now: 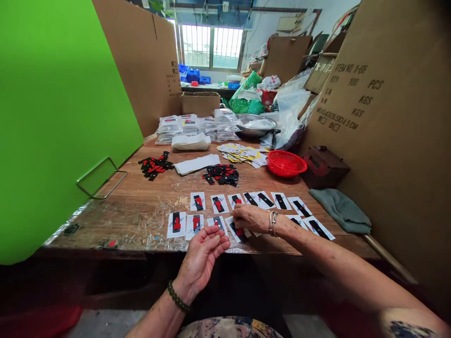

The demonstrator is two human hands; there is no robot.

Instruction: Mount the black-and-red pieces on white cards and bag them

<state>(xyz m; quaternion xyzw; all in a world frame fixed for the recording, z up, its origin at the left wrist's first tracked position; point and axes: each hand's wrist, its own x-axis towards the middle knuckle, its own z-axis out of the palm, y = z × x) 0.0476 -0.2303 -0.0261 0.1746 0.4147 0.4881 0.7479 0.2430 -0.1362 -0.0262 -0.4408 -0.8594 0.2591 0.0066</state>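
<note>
White cards lie in two rows along the near part of the wooden table (141,206). On the left cards (176,225) rest black strips with a red piece; the right cards (319,228) show only black strips. My left hand (202,258), palm up with fingers curled and thumb against them, hovers over the table's front edge below a card (215,222). Something tiny may sit at its fingertips, too small to name. My right hand (252,218) reaches over the middle cards, its fingers bunched and pointing down by a card with a red piece; what they pinch is hidden.
Loose piles of red-and-black pieces (155,165) and black strips (222,174) lie beyond the cards. Behind are white paper stacks (197,163), yellow-white cards (243,154), a red basket (286,163) and bagged packs (190,124). Cardboard walls (384,122) and a green panel (63,117) flank the table.
</note>
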